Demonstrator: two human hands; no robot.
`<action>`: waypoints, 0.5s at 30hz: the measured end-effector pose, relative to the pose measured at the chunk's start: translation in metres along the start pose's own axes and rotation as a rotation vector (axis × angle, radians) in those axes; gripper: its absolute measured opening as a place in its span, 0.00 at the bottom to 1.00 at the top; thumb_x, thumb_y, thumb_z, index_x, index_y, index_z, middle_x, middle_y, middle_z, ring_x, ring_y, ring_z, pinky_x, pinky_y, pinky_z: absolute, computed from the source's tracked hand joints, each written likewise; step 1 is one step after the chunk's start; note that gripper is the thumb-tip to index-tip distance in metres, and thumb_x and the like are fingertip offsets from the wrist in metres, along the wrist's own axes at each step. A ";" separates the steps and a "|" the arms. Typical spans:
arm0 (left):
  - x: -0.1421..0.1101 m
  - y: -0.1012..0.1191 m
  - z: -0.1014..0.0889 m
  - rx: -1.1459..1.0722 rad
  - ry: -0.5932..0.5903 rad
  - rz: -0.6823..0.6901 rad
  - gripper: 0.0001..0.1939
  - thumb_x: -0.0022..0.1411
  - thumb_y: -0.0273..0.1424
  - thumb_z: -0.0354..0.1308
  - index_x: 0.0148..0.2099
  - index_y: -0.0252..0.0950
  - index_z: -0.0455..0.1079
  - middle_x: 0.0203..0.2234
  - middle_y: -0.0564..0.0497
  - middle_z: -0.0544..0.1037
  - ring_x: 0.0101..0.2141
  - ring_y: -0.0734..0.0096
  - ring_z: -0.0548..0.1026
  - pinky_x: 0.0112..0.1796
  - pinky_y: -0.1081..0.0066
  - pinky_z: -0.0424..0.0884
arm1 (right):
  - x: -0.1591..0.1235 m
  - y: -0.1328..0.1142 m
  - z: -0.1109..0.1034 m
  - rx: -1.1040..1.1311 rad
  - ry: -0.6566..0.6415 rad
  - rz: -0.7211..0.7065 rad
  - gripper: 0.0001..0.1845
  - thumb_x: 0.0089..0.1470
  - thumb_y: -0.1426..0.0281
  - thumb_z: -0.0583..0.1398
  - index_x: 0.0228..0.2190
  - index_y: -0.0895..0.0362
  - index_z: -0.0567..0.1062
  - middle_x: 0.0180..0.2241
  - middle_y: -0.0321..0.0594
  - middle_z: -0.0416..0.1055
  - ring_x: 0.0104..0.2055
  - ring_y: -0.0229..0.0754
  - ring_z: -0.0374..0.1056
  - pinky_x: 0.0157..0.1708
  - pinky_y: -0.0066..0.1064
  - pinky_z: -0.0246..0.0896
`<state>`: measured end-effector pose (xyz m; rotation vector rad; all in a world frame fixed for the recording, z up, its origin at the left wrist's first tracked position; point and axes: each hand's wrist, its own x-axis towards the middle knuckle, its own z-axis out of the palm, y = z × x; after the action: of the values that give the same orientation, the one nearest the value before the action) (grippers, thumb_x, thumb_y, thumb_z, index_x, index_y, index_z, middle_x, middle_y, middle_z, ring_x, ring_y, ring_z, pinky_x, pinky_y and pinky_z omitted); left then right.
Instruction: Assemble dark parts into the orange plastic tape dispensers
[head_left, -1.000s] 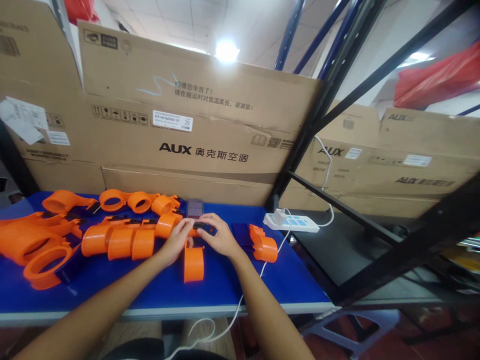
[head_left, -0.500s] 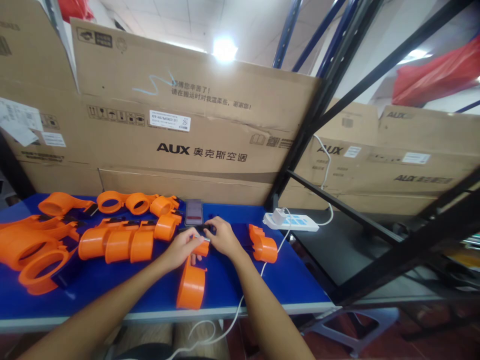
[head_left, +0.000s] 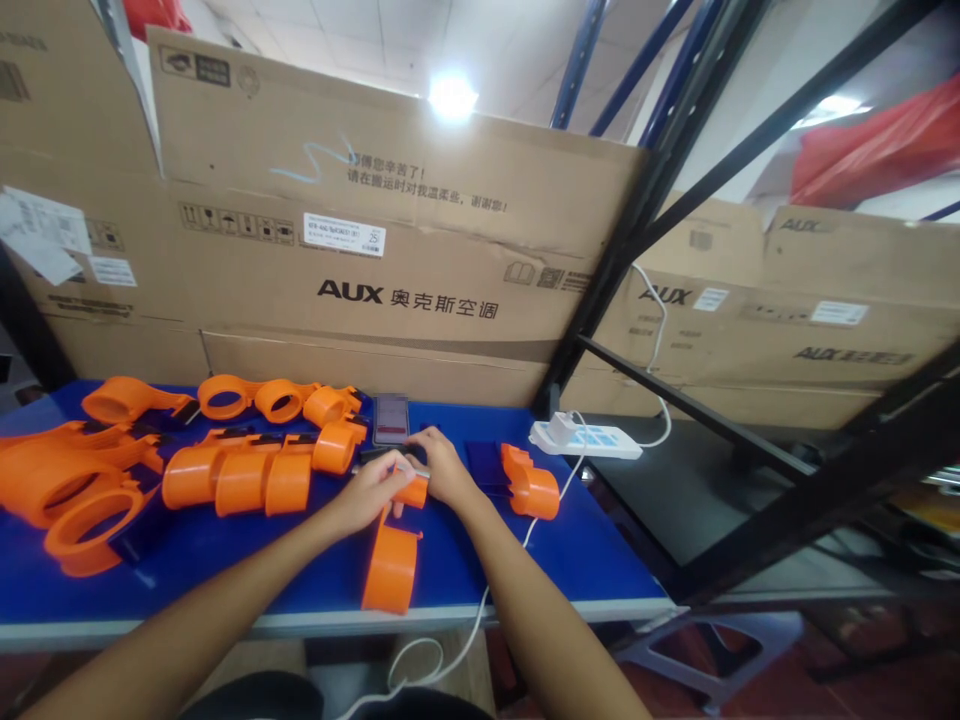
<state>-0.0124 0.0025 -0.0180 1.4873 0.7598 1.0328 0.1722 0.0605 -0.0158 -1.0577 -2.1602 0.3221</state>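
Observation:
My left hand (head_left: 377, 490) is closed on the upper end of an orange tape dispenser (head_left: 391, 572), whose wide ring hangs down towards me near the table's front edge. A thin silvery strip (head_left: 415, 472) shows at the held end. My right hand (head_left: 444, 468) is bent in close against that end, fingers curled; what they pinch is hidden. A dark, narrow piece (head_left: 386, 453) lies just beyond my fingers. Left of my hands, several more orange tape dispensers (head_left: 241, 484) sit in rows. To the right stands another orange dispenser (head_left: 534, 490).
A phone (head_left: 391, 419) lies behind my hands on the blue tabletop (head_left: 300, 560). A white power strip (head_left: 585, 440) is at the right, its white cable (head_left: 484, 600) crossing the front edge. Cardboard boxes (head_left: 405, 260) wall off the back; a black shelf post (head_left: 615, 270) stands right.
The view has shifted slightly. Both hands stay together at the upper end of the dispenser, which has barely moved relative to the table.

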 end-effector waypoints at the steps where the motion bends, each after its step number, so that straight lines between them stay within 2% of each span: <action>1: 0.001 -0.001 -0.001 0.008 0.029 0.002 0.19 0.64 0.49 0.60 0.40 0.37 0.70 0.18 0.54 0.75 0.18 0.71 0.71 0.22 0.74 0.62 | 0.000 -0.001 0.000 0.013 0.004 -0.002 0.11 0.56 0.76 0.65 0.42 0.55 0.79 0.40 0.43 0.72 0.43 0.44 0.70 0.46 0.35 0.65; 5: 0.009 -0.009 -0.005 -0.013 0.157 0.012 0.22 0.63 0.53 0.58 0.42 0.38 0.69 0.19 0.55 0.74 0.17 0.72 0.69 0.21 0.74 0.61 | 0.002 -0.009 -0.006 0.073 0.072 0.033 0.09 0.58 0.75 0.62 0.40 0.55 0.80 0.39 0.43 0.74 0.42 0.44 0.71 0.47 0.35 0.65; 8: 0.013 -0.013 -0.007 -0.087 0.236 0.011 0.25 0.62 0.55 0.59 0.43 0.38 0.69 0.20 0.55 0.73 0.19 0.72 0.69 0.22 0.74 0.63 | 0.004 -0.017 -0.015 0.210 0.164 0.089 0.10 0.64 0.67 0.58 0.38 0.55 0.79 0.40 0.42 0.77 0.42 0.43 0.72 0.47 0.34 0.65; 11: 0.015 -0.013 -0.006 -0.170 0.302 -0.016 0.27 0.60 0.57 0.59 0.42 0.37 0.69 0.20 0.56 0.71 0.20 0.74 0.67 0.22 0.75 0.63 | 0.004 -0.025 -0.021 0.368 0.117 0.105 0.15 0.65 0.60 0.57 0.39 0.55 0.79 0.40 0.41 0.78 0.42 0.43 0.72 0.44 0.32 0.66; 15: 0.016 -0.014 -0.007 -0.217 0.295 -0.045 0.28 0.59 0.57 0.61 0.41 0.36 0.69 0.20 0.55 0.70 0.19 0.76 0.66 0.21 0.76 0.60 | 0.002 -0.032 -0.020 0.365 0.039 0.095 0.15 0.60 0.58 0.62 0.39 0.56 0.80 0.36 0.40 0.78 0.36 0.41 0.71 0.39 0.30 0.65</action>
<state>-0.0109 0.0216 -0.0282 1.1420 0.8541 1.2747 0.1659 0.0403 0.0151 -0.9477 -1.9241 0.7047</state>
